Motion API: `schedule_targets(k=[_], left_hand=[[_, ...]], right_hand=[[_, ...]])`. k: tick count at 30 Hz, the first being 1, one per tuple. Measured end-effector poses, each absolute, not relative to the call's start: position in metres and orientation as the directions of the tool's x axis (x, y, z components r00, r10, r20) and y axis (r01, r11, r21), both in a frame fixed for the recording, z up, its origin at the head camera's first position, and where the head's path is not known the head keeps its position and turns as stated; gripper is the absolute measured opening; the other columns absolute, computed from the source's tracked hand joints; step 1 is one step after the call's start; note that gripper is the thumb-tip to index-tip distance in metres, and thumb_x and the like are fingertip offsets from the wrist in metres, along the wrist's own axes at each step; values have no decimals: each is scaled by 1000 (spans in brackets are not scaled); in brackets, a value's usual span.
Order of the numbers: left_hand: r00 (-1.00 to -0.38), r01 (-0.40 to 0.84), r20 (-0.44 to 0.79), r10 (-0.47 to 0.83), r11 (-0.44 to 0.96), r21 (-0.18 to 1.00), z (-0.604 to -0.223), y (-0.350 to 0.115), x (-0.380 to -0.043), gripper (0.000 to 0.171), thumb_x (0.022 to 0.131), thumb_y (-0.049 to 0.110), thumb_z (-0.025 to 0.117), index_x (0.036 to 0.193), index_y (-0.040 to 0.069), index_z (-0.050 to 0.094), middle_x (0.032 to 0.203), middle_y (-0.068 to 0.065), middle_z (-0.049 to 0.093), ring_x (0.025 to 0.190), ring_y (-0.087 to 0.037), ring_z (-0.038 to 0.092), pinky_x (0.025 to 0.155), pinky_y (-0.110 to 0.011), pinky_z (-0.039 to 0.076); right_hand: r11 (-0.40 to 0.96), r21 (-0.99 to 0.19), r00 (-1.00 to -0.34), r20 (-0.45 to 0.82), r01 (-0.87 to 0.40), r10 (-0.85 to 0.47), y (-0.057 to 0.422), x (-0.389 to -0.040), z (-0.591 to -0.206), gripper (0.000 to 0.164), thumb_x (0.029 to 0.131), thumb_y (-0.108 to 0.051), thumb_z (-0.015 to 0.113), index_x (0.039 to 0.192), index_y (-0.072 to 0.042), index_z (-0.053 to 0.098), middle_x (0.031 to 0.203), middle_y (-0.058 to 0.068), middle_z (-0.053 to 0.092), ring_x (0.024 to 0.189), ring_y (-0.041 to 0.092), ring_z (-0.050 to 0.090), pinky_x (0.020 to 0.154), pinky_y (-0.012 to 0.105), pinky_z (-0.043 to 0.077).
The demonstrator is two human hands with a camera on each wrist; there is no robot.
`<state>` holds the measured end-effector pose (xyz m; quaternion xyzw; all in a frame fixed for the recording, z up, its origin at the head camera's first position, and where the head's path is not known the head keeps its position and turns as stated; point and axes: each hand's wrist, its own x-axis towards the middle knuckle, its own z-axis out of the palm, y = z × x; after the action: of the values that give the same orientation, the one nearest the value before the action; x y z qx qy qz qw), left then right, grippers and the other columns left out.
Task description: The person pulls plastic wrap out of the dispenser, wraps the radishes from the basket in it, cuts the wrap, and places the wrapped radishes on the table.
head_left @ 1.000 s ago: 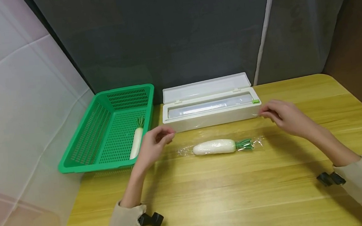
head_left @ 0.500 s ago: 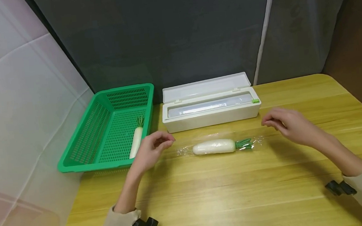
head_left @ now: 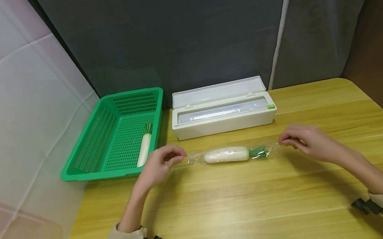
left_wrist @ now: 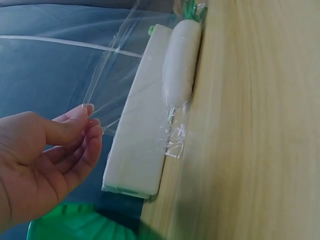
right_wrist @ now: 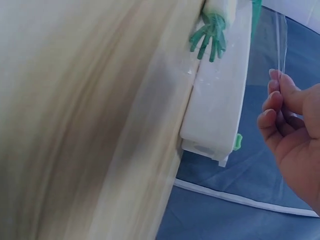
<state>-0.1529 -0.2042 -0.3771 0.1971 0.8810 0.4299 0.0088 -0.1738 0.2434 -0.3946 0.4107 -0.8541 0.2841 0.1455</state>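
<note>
A white radish (head_left: pixel 227 155) with cut green stems lies on the wooden table, wrapped in clear plastic wrap (head_left: pixel 195 159). In the head view my left hand (head_left: pixel 163 162) is beyond the radish's pale tip, and my right hand (head_left: pixel 309 142) is beyond its stems. The left wrist view shows my left thumb and fingers pinching an edge of the plastic wrap (left_wrist: pixel 112 75). My right hand (right_wrist: pixel 292 125) pinches the other corner of the film (right_wrist: pixel 280 42) between thumb and fingertips. The sheet stretches between both hands, raised above the table.
A white wrap dispenser (head_left: pixel 224 122) stands behind the radish with its lid raised and a green slider (head_left: pixel 270 106) at its right end. To the left is a green plastic basket (head_left: pixel 98 176) holding another white radish (head_left: pixel 144 150). A dark curtain (head_left: pixel 171 34) hangs at the back.
Both hands have come down and nearer the person, drawing the film edge from the dispenser's front toward the radish. The radish stays in place.
</note>
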Motion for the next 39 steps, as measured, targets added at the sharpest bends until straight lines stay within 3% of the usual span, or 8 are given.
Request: schedule_targets(k=[3,6,13,18,28,39], left_hand=[[-922,328,130,365,555,765,-378,-205,-151,9,94,2,69,102,5,73,102,-13,72,89,-18,66,78,-30,56],[-919,324,118,377,550,770,-379,-206,-150,10,94,1,70,102,5,72,101,-12,72,89,-18,66,78,-30,56],[-906,347,128,403,535,771,-383,-207,-150,10,90,-2,73,95,7,73,94,-1,71,85,-17,66,77,-32,57],[-899,353,112,424,547,759,-388,-207,-153,12,87,-1,76,93,9,76,93,2,71,85,-15,66,78,-32,57],[-883,362,82,462,560,745,-398,-205,-161,14,86,-6,75,89,7,78,93,-1,71,87,-17,66,77,-31,58],[-877,382,75,474,594,708,-406,-198,-172,11,85,-6,76,85,5,79,89,-1,70,86,-17,66,76,-27,57]], right_hand=[[479,-399,-623,458,-782,-635,244,-172,-398,32,80,12,76,99,-13,69,89,-5,67,73,1,54,63,14,45],[469,-411,-619,428,-782,-658,245,-171,-402,37,80,14,75,101,-15,68,91,-6,67,76,1,56,65,15,47],[422,-418,-578,385,-804,-720,244,-173,-410,34,83,16,71,99,-13,68,96,-8,67,86,2,60,75,16,49],[426,-431,-583,352,-796,-733,244,-174,-412,32,85,14,70,99,-15,69,98,-13,65,89,3,61,76,21,52],[418,-453,-569,275,-788,-775,244,-180,-418,27,90,9,68,100,-15,71,98,-12,65,89,4,61,76,27,54],[481,-463,-610,177,-744,-772,241,-185,-419,29,91,8,68,102,-16,79,98,-12,63,86,5,58,72,27,52]])
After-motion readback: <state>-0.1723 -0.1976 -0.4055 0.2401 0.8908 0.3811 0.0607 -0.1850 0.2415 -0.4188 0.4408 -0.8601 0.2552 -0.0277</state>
